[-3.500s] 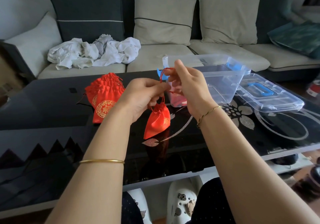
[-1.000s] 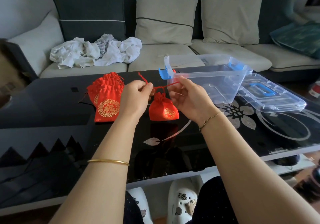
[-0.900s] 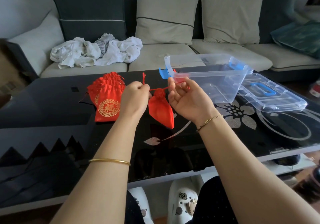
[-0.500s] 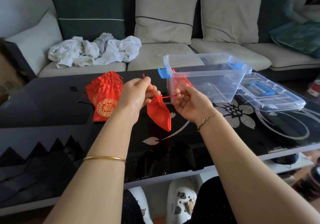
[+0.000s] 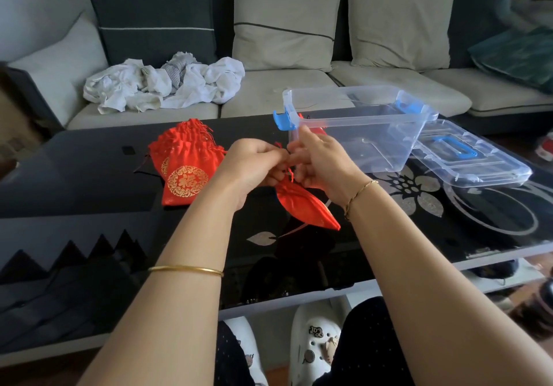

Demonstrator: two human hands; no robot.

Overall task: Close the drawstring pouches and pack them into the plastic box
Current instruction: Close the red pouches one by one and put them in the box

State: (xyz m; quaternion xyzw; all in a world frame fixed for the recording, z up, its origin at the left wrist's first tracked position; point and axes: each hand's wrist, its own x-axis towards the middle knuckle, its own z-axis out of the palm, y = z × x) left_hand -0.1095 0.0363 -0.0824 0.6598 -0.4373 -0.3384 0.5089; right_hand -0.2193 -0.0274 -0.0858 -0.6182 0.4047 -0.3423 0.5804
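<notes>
A small red drawstring pouch (image 5: 302, 204) hangs tilted just above the black glass table, its neck gathered tight. My left hand (image 5: 254, 165) and my right hand (image 5: 318, 162) meet above it, fingers pinched on its red cords. A stack of red pouches with gold emblems (image 5: 184, 170) lies on the table to the left. The clear plastic box (image 5: 386, 134) with blue latches stands behind my right hand, and something red shows through its near left corner.
The box's clear lid (image 5: 475, 161) with a blue handle lies to the right of the box. The table's front edge (image 5: 299, 302) runs near my knees. A sofa with cushions and a crumpled white cloth (image 5: 161, 83) stands behind the table.
My hands, which held the cords stretched apart, have come together over the pouch's neck. The pouch has swung from upright to tilted, its bottom pointing right.
</notes>
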